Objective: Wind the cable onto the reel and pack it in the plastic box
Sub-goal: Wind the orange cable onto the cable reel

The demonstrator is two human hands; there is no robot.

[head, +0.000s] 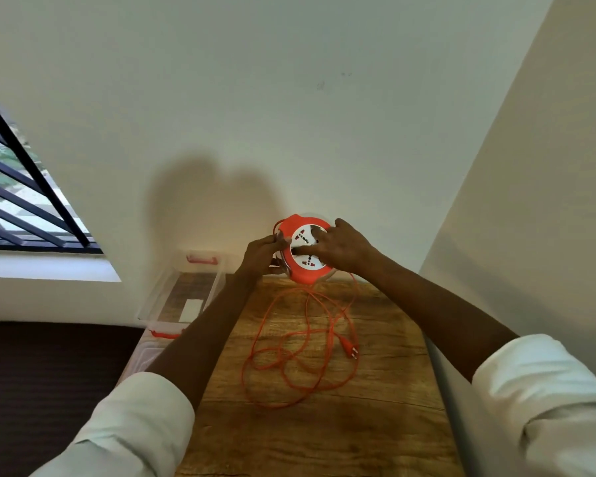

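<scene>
An orange cable reel (306, 270) with a white socket face is held upright above the far end of the wooden table (324, 435). My left hand (260, 254) grips its left rim. My right hand (341, 246) lies over the socket face, fingers on the centre. A long orange cable (289, 342) hangs from the reel and lies in loose loops on the table, ending in a plug (351, 350) at the right. A clear plastic box (158, 297) with red latches stands at the left of the table.
A clear lid (145, 356) lies at the table's left edge, nearer to me than the box. A white wall rises right behind the table, and another closes in on the right. A barred window (17, 187) is at the left.
</scene>
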